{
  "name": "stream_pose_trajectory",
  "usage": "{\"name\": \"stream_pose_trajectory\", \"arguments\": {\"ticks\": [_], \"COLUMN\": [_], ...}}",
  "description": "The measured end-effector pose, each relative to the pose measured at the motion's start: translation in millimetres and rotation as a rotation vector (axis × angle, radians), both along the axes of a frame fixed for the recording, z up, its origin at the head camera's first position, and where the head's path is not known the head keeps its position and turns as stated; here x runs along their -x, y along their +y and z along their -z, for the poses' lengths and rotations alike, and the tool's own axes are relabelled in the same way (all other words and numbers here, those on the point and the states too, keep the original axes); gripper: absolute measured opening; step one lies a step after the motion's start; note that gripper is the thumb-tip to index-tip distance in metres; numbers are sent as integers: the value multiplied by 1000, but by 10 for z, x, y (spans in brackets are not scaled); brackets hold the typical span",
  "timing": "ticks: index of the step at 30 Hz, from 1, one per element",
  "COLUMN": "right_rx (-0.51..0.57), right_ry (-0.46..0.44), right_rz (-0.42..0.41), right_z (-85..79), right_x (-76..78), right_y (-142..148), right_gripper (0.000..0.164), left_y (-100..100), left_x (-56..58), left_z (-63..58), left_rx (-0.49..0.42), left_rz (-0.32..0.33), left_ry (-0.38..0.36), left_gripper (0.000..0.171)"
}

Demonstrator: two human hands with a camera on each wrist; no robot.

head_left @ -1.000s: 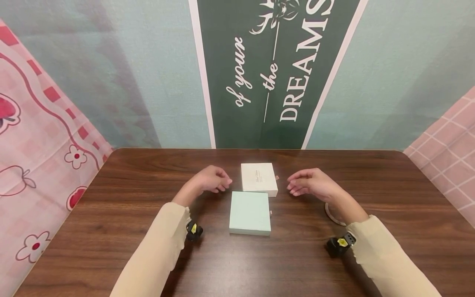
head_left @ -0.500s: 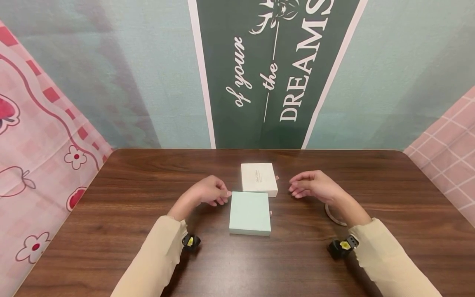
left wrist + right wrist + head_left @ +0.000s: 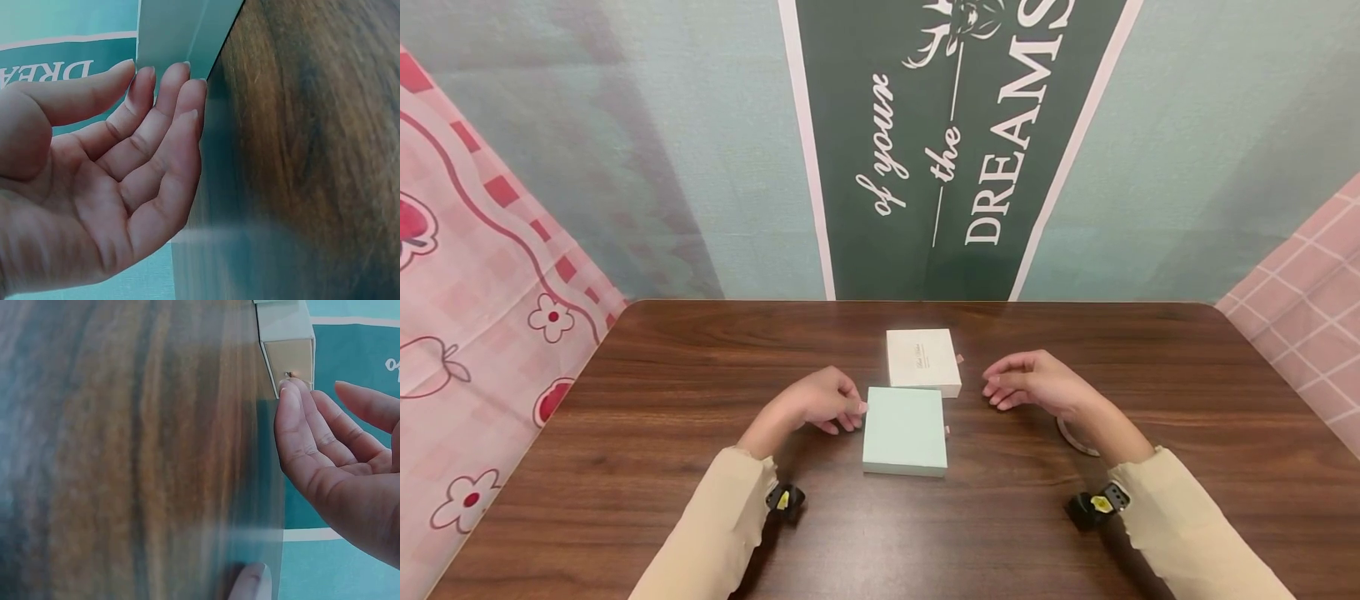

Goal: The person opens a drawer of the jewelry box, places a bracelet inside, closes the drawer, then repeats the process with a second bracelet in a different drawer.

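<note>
A flat mint-green square box (image 3: 906, 429) lies mid-table, with a small ribbon tab at its right side. Behind it, touching or nearly so, is a white box (image 3: 922, 360) with fine print on its lid and a similar tab. My left hand (image 3: 823, 402) is at the mint box's left edge, fingers loosely bent, thumb tip by the lid's rim. The left wrist view shows these fingertips (image 3: 181, 75) beside the box's pale side wall. My right hand (image 3: 1033, 382) hovers to the right of both boxes, fingers relaxed and apart from them, holding nothing.
Beneath the right forearm a pale ring-shaped object (image 3: 1075, 435) lies partly hidden on the dark wooden table (image 3: 880, 533). A printed cloth (image 3: 925, 167) hangs behind the table's far edge, with pink cloth (image 3: 497, 333) along the left side. Black cameras are strapped to both wrists.
My left hand has moved toward me, from beside the white box to the mint box's left edge. The right hand has drawn back slightly. Both boxes stay in place.
</note>
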State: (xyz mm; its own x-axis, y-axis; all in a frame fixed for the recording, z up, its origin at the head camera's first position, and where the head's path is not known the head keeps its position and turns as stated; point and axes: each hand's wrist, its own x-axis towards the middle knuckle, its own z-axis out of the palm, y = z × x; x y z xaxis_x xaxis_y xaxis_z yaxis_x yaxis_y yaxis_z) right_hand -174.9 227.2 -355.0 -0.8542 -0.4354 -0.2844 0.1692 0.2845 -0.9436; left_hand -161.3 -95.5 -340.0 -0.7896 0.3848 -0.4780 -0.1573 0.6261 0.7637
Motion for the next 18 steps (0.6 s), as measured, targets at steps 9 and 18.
{"name": "stream_pose_trajectory", "arguments": {"ticks": [9,18], "right_rx": [-4,32], "right_ry": [12,5], "right_rz": [4,3], "right_z": [18,22], "right_x": [-3,-10], "right_y": [25,57], "right_gripper": [35,36], "left_y": [13,29], "left_x": [-26,-51], "left_z": [26,22], "left_rx": [-61,-68], "left_rz": [-47,-48], "left_ry": [-11,9], "left_gripper": [10,9]}}
